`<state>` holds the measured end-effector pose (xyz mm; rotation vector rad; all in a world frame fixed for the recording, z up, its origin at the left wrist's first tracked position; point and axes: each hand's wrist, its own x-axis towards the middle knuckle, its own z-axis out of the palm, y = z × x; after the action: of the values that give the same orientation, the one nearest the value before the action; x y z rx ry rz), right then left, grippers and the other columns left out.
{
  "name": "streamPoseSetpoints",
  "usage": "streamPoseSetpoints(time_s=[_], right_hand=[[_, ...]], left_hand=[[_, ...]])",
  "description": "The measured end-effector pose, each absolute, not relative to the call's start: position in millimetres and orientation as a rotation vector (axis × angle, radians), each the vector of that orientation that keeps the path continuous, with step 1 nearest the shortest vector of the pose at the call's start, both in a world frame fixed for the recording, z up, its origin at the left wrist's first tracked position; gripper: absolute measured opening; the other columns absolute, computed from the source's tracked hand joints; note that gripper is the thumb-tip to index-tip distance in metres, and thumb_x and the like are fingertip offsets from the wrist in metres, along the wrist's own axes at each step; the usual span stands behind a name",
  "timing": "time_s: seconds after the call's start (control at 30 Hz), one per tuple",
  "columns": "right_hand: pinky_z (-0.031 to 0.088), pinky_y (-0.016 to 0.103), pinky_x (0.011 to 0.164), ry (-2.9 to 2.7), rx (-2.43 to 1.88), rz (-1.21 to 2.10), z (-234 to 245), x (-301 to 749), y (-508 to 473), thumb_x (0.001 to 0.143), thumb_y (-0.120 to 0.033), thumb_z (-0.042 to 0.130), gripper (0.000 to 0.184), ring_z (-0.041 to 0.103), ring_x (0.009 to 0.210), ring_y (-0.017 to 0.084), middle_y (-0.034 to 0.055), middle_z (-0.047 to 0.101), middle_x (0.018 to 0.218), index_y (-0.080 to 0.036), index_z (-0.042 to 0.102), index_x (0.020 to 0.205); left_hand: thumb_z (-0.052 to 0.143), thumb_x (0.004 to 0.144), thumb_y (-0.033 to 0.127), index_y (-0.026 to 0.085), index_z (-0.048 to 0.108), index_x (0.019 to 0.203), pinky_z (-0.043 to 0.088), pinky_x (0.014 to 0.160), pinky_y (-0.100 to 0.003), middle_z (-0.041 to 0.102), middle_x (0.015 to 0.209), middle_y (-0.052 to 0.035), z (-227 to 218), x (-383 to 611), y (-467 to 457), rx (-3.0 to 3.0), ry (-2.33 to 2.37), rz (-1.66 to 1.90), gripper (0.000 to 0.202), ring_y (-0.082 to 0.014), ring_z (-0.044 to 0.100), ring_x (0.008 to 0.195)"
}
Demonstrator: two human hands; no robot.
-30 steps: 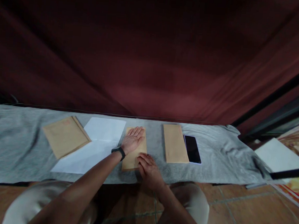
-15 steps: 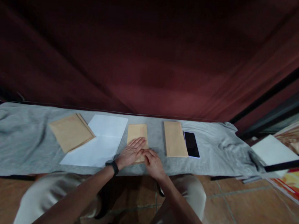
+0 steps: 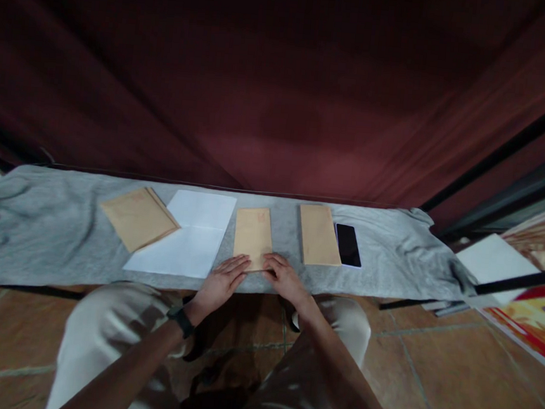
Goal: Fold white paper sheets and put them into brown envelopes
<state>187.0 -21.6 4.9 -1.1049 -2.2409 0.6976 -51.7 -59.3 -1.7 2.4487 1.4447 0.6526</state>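
A narrow brown envelope lies flat in the middle of a grey cloth spread on the floor. My left hand, with a black band on its wrist, rests flat at the envelope's near left corner, fingers stretched out. My right hand lies flat at the near right corner, fingertips on the envelope's edge. Neither hand holds anything.
A white sheet and a stack of brown envelopes lie to the left. Another brown envelope and a black phone lie to the right. A dark red curtain hangs behind. Papers sit at far right on tiled floor.
My left hand has slid from the envelope's far end back to its near edge. My right hand stayed at the near end. The view has pulled back and tilted down.
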Motion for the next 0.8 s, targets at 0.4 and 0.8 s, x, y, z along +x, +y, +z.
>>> streamPoseSetpoints(time_s=[0.4, 0.8], right_hand=[[0.050, 0.037, 0.101, -2.268, -1.273, 0.447, -0.3, 171.1, -21.3, 0.098, -0.016, 0.055, 0.020, 0.063, 0.113, 0.021, 0.0073, 0.070, 0.117, -0.021, 0.067, 0.113], [0.036, 0.042, 0.122, -2.397, -1.104, 0.238, -8.1, 147.8, -67.7, 0.100, -0.028, 0.055, 0.049, 0.049, 0.141, 0.022, 0.0105, 0.054, 0.151, -0.017, 0.050, 0.148]], left_hand=[[0.043, 0.100, 0.029, 0.023, 0.069, 0.107, 0.051, 0.099, -0.044, 0.073, 0.123, -0.0075, 2.2, -29.7, -54.8, 2.172, 1.674, 0.874, 0.028, -0.0240, 0.066, 0.117], [0.033, 0.102, 0.023, 0.019, 0.065, 0.126, 0.048, 0.110, -0.047, 0.066, 0.135, -0.0108, -8.7, -32.9, -68.3, 2.353, 1.662, 0.773, 0.040, -0.0239, 0.059, 0.130]])
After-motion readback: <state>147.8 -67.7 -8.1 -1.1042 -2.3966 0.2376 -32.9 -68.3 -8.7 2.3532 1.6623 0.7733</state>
